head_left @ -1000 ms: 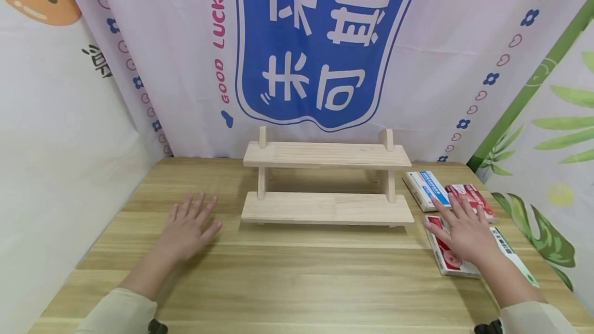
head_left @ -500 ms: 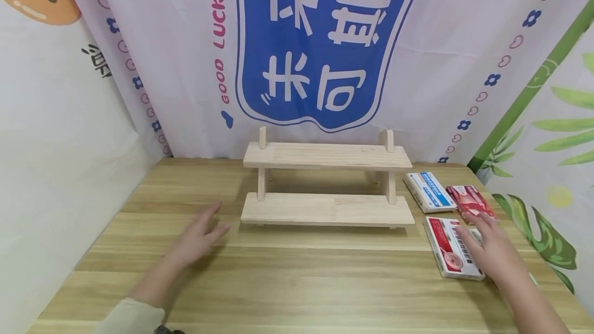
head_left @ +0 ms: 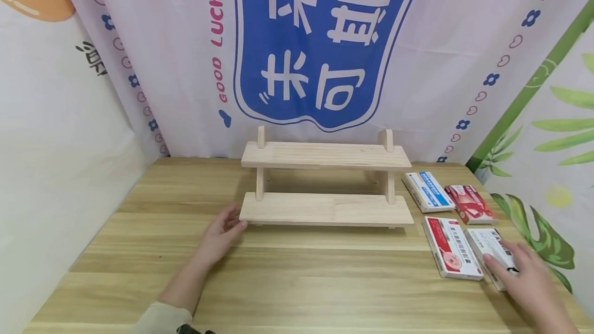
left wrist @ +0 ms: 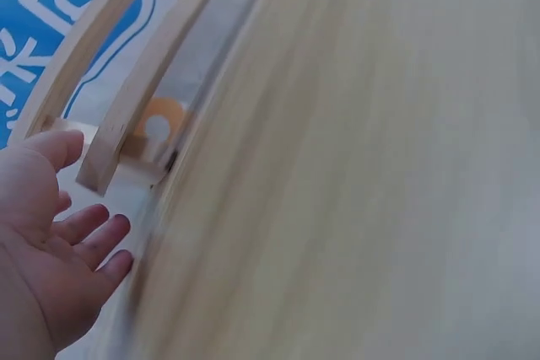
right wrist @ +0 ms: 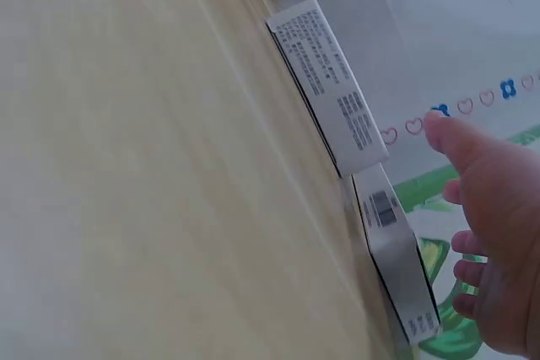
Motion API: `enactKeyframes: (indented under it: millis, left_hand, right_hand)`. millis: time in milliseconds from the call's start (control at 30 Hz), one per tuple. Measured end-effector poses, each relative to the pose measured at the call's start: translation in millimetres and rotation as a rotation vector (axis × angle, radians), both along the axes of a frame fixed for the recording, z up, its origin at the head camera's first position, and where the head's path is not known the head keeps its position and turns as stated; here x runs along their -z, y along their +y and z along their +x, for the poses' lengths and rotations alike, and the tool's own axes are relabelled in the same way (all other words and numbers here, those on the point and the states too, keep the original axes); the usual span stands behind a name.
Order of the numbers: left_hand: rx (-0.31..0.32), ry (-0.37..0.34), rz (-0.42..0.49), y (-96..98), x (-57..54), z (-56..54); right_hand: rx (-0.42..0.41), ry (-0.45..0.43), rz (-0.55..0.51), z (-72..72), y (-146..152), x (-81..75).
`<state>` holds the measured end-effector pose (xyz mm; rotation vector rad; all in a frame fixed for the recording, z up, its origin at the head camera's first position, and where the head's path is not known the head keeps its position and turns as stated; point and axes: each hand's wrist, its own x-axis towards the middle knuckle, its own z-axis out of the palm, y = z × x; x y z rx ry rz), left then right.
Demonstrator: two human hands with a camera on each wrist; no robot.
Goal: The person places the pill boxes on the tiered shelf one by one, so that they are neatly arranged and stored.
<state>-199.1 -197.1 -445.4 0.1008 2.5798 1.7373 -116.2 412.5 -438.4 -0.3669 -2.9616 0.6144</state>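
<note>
A two-tier wooden display stand (head_left: 325, 209) is at the back of the table. At the left end of its lower board is my left hand (head_left: 218, 238), thumb and fingers parted; the left wrist view shows the same hand (left wrist: 59, 267) with bent, loose fingers beside the board's end. Over a white medicine box (head_left: 487, 244) at the right hovers my right hand (head_left: 531, 280), fingers spread and partly hiding that box. In the right wrist view no grip shows between this hand (right wrist: 506, 233) and the boxes.
Beside the white box lies a red-and-white medicine box (head_left: 452, 248). Behind them are a blue-and-white box (head_left: 429, 192) and a red box (head_left: 471, 204). Printed cloth (head_left: 195, 66) hangs behind the wooden table (head_left: 325, 282) and at its sides.
My left hand has moved right, up to the stand's lower board. My right hand has drawn back toward the near right, uncovering the red and red-and-white boxes. The boxes look unmoved.
</note>
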Motion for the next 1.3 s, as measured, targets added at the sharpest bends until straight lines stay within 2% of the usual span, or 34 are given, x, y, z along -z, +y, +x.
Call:
enactKeyframes:
  millis: [133, 267, 533, 633, 933, 1100, 1300]
  left_hand:
    - [-0.046, 0.025, 0.012, 7.0, 6.5, 0.5]
    - [-0.059, 0.050, 0.002, 9.9, 10.0, 0.0]
    - [-0.079, 0.021, 0.005, 10.9, 11.3, -2.1]
    - [-0.092, 0.008, 0.025, 12.3, 11.2, -2.0]
    - [-0.104, 0.007, 0.030, 11.5, 14.4, -2.5]
    - [-0.104, -0.005, 0.029, 11.4, 14.1, -1.8]
    - [-0.105, -0.004, 0.026, 11.5, 14.1, -2.7]
  right_hand:
    - [0.014, -0.002, 0.033, 9.0, 7, 6.4]
    - [0.042, -0.029, 0.031, 15.2, 11, 11.7]
    - [0.149, -0.220, 0.018, 17.6, 15, 16.5]
    - [0.169, -0.250, 0.028, 17.4, 15, 16.7]
    - [0.175, -0.174, 0.064, 19.8, 12, 13.5]
    - [0.220, -0.145, 0.009, 18.2, 8, 7.8]
    - [0.186, -0.045, -0.020, 13.1, 0, -6.3]
